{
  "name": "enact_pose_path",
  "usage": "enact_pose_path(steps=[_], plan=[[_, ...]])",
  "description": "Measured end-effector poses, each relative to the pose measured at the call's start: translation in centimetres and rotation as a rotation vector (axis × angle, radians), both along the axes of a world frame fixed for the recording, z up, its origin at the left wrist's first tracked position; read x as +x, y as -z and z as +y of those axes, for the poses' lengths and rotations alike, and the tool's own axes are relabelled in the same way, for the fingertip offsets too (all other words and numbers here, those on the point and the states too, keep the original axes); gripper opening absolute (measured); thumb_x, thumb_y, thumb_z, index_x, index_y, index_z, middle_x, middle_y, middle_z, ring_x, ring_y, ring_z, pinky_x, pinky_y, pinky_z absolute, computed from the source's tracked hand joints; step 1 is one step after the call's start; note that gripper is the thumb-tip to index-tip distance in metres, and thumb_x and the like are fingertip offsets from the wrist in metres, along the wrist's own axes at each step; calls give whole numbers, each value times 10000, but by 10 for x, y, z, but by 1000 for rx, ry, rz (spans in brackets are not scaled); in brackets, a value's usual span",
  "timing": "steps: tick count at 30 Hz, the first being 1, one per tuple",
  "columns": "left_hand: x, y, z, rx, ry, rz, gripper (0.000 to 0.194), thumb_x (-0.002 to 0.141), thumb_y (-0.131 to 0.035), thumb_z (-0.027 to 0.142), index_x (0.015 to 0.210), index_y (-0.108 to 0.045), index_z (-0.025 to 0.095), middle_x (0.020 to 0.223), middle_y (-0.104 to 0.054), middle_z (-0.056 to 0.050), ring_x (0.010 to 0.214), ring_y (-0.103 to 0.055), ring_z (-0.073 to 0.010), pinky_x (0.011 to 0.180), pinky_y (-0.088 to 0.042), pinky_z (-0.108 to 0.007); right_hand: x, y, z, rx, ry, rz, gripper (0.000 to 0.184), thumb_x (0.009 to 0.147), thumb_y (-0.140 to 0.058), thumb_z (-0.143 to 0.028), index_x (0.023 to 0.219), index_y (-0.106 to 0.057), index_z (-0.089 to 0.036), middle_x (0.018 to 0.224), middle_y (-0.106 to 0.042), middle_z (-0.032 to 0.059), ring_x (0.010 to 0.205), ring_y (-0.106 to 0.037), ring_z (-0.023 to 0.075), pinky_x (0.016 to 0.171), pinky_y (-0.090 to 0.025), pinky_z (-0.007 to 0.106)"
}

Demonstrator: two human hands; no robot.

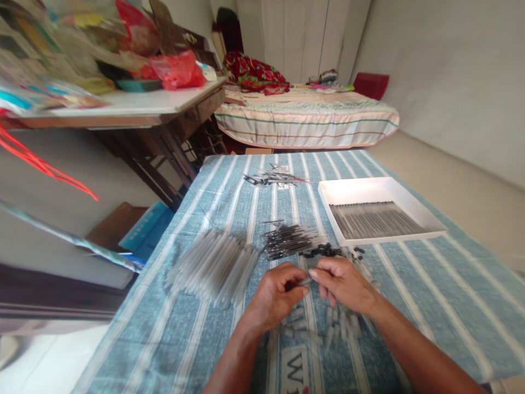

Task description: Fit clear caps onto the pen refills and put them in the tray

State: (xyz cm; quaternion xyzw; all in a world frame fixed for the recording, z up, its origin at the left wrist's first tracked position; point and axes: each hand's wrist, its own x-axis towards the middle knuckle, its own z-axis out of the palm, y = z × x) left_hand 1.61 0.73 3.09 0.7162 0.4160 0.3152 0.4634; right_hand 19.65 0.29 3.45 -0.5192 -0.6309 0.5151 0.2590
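Over the near middle of the table, my left hand (275,295) and my right hand (343,283) meet fingertip to fingertip. Both are closed in a pinch on a small translucent grey pen part (305,280), mostly covered by the fingers. Below and between the hands lie loose translucent grey pen caps (336,326). Small black pen pieces (324,250) sit just beyond my right hand. A pile of dark, thin pen refills (289,241) lies past my left hand. To its left are many translucent grey pen barrels (215,265), stacked side by side.
A white box (369,186) on the right holds a row of grey pens (375,219). More thin dark parts (276,178) lie at the far side of the striped tablecloth (192,328). A cluttered side table (123,106) stands left, a bed (307,117) behind.
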Motion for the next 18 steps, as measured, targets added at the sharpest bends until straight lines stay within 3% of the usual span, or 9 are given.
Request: enact_pose_path(steps=[5, 11, 15, 18], plan=[[-4, 2, 4, 117, 77, 73, 154, 824, -499, 168, 783, -647, 155, 761, -576, -43, 737, -538, -154, 675, -409, -261, -2, 2, 2, -19, 55, 26, 320, 843, -444, -359, 570, -409, -196, 462, -536, -45, 328, -472, 84, 348, -313, 178], [-3, 1, 6, 153, 52, 127, 129, 809, -517, 176, 738, -623, 157, 739, -571, -34, 706, -535, -147, 649, -401, -253, -8, 5, 3, -51, 76, 56, 330, 842, -443, -369, 564, -391, -199, 429, -514, -51, 301, -448, 80, 330, -283, 172], [-4, 1, 7, 72, -73, 86, 112, 767, -563, 198, 664, -584, 161, 650, -526, 3, 614, -495, -127, 572, -376, -231, 0, 4, 6, -14, 121, 88, 333, 847, -430, -419, 600, -421, -197, 473, -545, -40, 329, -468, 83, 349, -309, 178], [-8, 2, 9, -28, -236, -29, 81, 761, -578, 251, 736, -587, 174, 635, -524, 24, 590, -483, -116, 544, -371, -216, 16, 0, 8, 38, 181, -7, 284, 830, -461, -404, 643, -478, -192, 472, -530, -48, 334, -438, 79, 366, -315, 185]])
